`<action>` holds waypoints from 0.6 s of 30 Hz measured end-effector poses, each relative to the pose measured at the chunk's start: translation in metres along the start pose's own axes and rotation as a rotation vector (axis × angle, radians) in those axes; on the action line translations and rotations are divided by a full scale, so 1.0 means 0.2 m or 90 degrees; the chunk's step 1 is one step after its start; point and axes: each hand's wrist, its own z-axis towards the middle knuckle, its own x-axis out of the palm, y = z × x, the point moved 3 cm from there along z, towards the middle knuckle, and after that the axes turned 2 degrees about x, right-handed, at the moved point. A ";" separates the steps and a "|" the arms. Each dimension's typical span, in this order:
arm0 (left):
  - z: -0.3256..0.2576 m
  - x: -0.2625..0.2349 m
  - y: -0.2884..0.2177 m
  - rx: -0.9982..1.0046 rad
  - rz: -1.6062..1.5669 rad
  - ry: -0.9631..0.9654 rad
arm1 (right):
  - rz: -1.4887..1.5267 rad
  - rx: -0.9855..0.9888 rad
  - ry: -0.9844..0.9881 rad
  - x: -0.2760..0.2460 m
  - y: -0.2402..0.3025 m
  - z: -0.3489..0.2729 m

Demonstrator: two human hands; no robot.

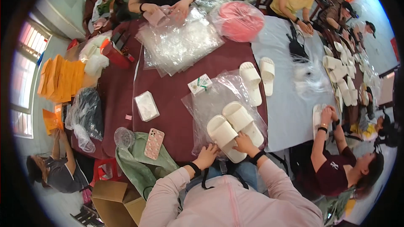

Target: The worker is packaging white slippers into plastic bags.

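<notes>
A pair of cream-white slide slippers [223,131] lies side by side at the table's near edge. Beneath and around them spreads a clear plastic bag [212,98]. My right hand [245,143] holds the slippers, its fingers over the nearer side of the pair. At the lower left of the pair, my left hand [206,156] has its fingers bent at the near edge of the clear bag, close to the left slipper. Its fingertips partly merge with the film. A small white-and-green packet [200,84] rests on the bag's far end.
Another slipper pair [251,80] lies far right of the bag. Stacked clear bags [181,42], a white block [147,106], a phone [154,143] and a clear round container [124,138] share the maroon table [176,88]. Co-workers sit around; one person's hands [327,117] hold slippers at right.
</notes>
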 end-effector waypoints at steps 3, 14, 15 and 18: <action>0.01 0.03 0.00 -0.002 0.001 -0.045 | 0.046 0.031 -0.008 -0.01 0.02 0.04; 0.14 -0.11 0.09 -0.017 -0.031 -0.164 | 0.801 0.042 -0.057 -0.22 -0.20 -0.13; 0.15 -0.12 0.10 0.009 -0.061 -0.212 | 0.830 0.065 0.008 -0.34 -0.21 -0.22; 0.22 -0.13 0.12 0.055 -0.157 -0.315 | 0.815 0.028 0.134 -0.51 -0.24 -0.48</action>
